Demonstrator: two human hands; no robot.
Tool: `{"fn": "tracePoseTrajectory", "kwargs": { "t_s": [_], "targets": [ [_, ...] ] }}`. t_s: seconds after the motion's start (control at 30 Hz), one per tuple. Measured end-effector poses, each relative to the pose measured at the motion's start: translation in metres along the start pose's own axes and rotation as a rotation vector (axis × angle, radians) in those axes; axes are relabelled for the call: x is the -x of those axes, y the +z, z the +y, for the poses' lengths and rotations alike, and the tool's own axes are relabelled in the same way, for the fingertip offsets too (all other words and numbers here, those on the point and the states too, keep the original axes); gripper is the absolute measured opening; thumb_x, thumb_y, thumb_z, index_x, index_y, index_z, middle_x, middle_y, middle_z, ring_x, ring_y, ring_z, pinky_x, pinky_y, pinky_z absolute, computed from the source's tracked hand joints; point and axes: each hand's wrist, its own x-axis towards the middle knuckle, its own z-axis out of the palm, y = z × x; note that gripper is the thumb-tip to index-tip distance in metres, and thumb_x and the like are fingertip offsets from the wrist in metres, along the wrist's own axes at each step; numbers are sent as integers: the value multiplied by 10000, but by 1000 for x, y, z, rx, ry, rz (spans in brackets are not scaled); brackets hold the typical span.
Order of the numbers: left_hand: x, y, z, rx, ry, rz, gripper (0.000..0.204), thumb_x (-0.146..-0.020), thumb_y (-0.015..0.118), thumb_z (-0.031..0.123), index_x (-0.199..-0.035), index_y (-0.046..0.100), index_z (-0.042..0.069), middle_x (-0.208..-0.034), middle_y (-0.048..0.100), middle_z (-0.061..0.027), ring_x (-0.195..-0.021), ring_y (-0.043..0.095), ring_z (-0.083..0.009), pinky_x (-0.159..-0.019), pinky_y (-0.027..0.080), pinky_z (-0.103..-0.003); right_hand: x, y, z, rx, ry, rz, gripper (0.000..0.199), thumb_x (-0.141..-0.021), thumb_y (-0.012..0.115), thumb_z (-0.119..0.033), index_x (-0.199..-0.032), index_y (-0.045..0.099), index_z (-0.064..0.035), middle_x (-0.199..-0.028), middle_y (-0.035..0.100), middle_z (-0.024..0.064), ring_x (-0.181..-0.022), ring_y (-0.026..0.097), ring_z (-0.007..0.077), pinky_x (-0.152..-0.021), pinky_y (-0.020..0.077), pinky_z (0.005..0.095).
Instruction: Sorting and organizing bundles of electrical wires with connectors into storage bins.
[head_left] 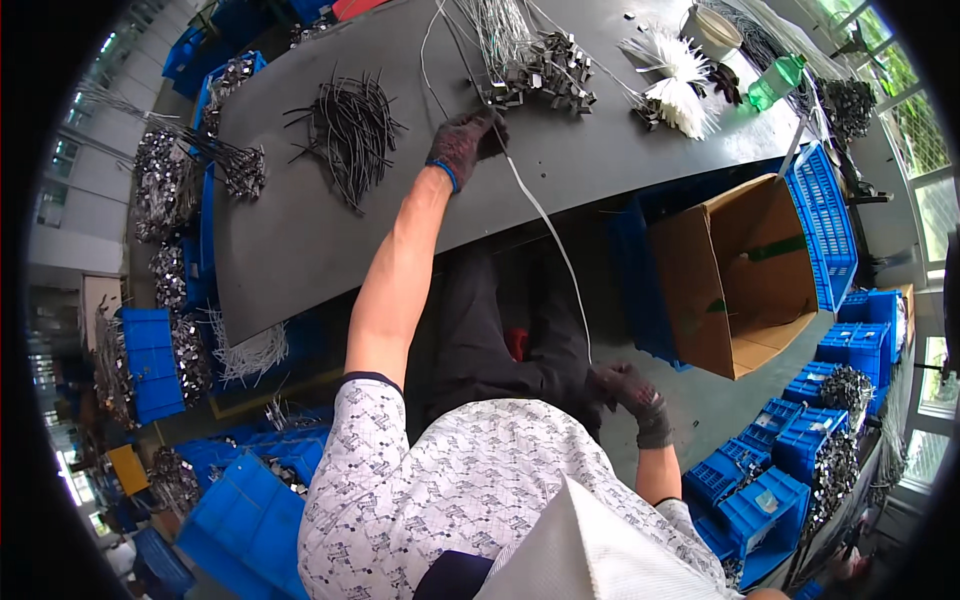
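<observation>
My left hand [468, 142], in a dark work glove with a blue cuff, is closed on a thin white cable [545, 215] over the grey table. From that hand the cable curves down past the table's near edge, beside my right thigh. Its lower end meets the fingers of my right hand [628, 390], also gloved and closed, held low by my hip. Thin strands also run from the left hand toward the far edge. Just beyond it lies a bundle of white cables with metal clip-like ends [545, 75]. A pile of short black tubes [350, 135] lies to its left.
The grey table [270, 230] spans the front. At its far right are white cable ties [680, 85], a green plastic bottle [775, 82] and a round tub [712, 32]. An opened cardboard box [690, 290] sits by blue crates [822, 230]. More blue crates [245, 515] stand behind left.
</observation>
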Motion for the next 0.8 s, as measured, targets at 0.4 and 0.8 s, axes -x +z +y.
{"fn": "tracePoseTrajectory", "kwargs": {
  "t_s": [0.4, 0.8],
  "targets": [
    [135, 74, -62, -436, -32, -190, 286, -975, 676, 257, -1136, 696, 22, -981, 735, -51, -898, 664, -110, -772, 536, -273, -150, 48, -117, -319, -827, 254, 495, -1058, 441, -472, -1249, 651, -68, -877, 696, 37, -767, 646, 115, -676, 526, 302],
    [72, -15, -60, -770, 213, 124, 271, -943, 667, 281, -924, 696, 13, -799, 711, -168, -740, 691, -219, -693, 527, -349, -254, 26, -170, -253, -474, 306, 289, -994, 621, -258, -1139, 683, -16, -898, 722, 82, -688, 626, 129, -626, 500, 279]
  ]
}}
